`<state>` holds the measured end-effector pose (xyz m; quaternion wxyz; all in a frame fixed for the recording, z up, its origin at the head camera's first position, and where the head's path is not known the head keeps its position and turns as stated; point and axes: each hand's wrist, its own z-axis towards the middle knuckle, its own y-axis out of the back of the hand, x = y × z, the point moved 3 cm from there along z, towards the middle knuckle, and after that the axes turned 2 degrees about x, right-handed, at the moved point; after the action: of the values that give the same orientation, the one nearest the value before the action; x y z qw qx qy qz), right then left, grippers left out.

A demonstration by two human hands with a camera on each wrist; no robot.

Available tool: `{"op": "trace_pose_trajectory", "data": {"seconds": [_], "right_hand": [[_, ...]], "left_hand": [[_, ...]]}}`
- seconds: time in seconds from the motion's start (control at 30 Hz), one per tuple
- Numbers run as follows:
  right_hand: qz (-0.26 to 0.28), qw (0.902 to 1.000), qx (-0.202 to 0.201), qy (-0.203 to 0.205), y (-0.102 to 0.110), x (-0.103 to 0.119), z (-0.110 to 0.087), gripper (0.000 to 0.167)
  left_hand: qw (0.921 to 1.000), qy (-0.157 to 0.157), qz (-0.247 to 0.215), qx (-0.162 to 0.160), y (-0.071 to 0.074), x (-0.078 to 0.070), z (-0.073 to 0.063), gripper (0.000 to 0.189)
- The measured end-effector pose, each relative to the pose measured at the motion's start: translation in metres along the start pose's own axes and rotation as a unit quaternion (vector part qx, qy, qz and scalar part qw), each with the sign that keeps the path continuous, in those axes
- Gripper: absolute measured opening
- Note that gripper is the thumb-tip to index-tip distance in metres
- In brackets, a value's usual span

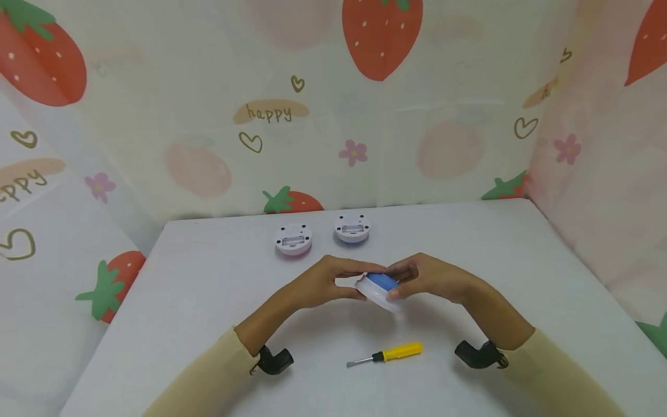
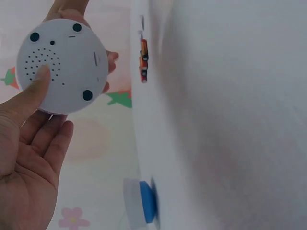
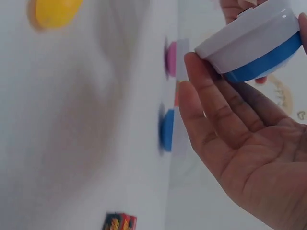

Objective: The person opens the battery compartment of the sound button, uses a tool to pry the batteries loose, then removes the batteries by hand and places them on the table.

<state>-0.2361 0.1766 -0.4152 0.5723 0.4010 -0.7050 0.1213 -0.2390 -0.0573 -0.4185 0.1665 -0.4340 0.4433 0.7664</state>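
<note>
Between both hands is a round white-and-blue device (image 1: 379, 285), tilted above the table. Its white underside (image 2: 72, 72) shows dark round feet and a patch of small holes. My left hand (image 1: 323, 281) grips its left side, thumb on the holed face. From the right, my right hand (image 1: 432, 278) pinches its edge between thumb and fingers. The blue band (image 3: 264, 61) faces the right palm. Nearer me lies a screwdriver (image 1: 385, 354) with a yellow handle, its blade pointing left.
Two similar round devices, one pink-based (image 1: 293, 238) and one blue-based (image 1: 352, 228), lie farther back, their battery compartments facing up. Small red-and-black pieces (image 2: 144, 60) like batteries lie on the white table (image 1: 208, 249). Printed fabric (image 1: 365, 116) stands behind and beside it.
</note>
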Motion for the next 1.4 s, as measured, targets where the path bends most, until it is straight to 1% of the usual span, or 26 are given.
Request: {"op": "trace_pose_trajectory", "data": {"seconds": [0.1, 0.17, 0.33, 0.4, 0.53, 0.67, 0.8, 0.9, 1.0, 1.1, 1.2, 1.3, 1.4], "right_hand": [[0.016, 0.9997, 0.02, 0.001, -0.006, 0.0, 0.003, 0.067], [0.037, 0.9987, 0.036, 0.003, -0.009, -0.001, 0.006, 0.065], [0.113, 0.991, 0.072, 0.003, -0.017, -0.005, 0.011, 0.059], [0.135, 0.988, 0.076, 0.0, -0.019, -0.006, 0.014, 0.056], [0.157, 0.9847, 0.075, -0.001, -0.023, -0.01, 0.018, 0.051], [0.167, 0.9834, 0.071, 0.006, -0.026, -0.01, 0.019, 0.052], [0.164, 0.9847, 0.059, 0.011, -0.028, -0.008, 0.018, 0.053], [0.154, 0.9871, 0.045, 0.007, -0.029, -0.009, 0.019, 0.054], [0.132, 0.9908, 0.03, 0.002, -0.029, -0.011, 0.021, 0.054], [0.104, 0.9942, 0.025, 0.004, -0.029, -0.013, 0.023, 0.052], [0.081, 0.9964, 0.023, 0.01, -0.03, -0.015, 0.025, 0.047], [0.058, 0.9981, 0.018, 0.013, -0.032, -0.015, 0.026, 0.043], [0.03, 0.9995, -0.001, 0.007, -0.032, -0.016, 0.026, 0.038]], "left_hand": [[0.9996, 0.002, -0.028, -0.007, 0.0, 0.002, -0.007, 0.056], [0.999, 0.007, -0.042, -0.011, 0.0, 0.002, -0.011, 0.054], [0.9966, 0.043, -0.065, -0.028, 0.0, 0.006, -0.019, 0.052], [0.9949, 0.061, -0.072, -0.038, 0.001, 0.009, -0.022, 0.051], [0.9899, 0.094, -0.093, -0.052, 0.001, 0.014, -0.026, 0.049], [0.9859, 0.114, -0.106, -0.062, 0.0, 0.018, -0.029, 0.047], [0.9839, 0.123, -0.107, -0.073, 0.001, 0.02, -0.03, 0.045], [0.9807, 0.142, -0.107, -0.081, 0.001, 0.023, -0.03, 0.045], [0.9748, 0.172, -0.107, -0.093, 0.0, 0.027, -0.031, 0.043], [0.9672, 0.203, -0.11, -0.106, -0.002, 0.031, -0.033, 0.042], [0.9609, 0.223, -0.118, -0.114, -0.004, 0.033, -0.034, 0.041], [0.9596, 0.226, -0.118, -0.119, -0.006, 0.034, -0.035, 0.04], [0.9631, 0.21, -0.119, -0.118, -0.008, 0.035, -0.036, 0.043]]}}
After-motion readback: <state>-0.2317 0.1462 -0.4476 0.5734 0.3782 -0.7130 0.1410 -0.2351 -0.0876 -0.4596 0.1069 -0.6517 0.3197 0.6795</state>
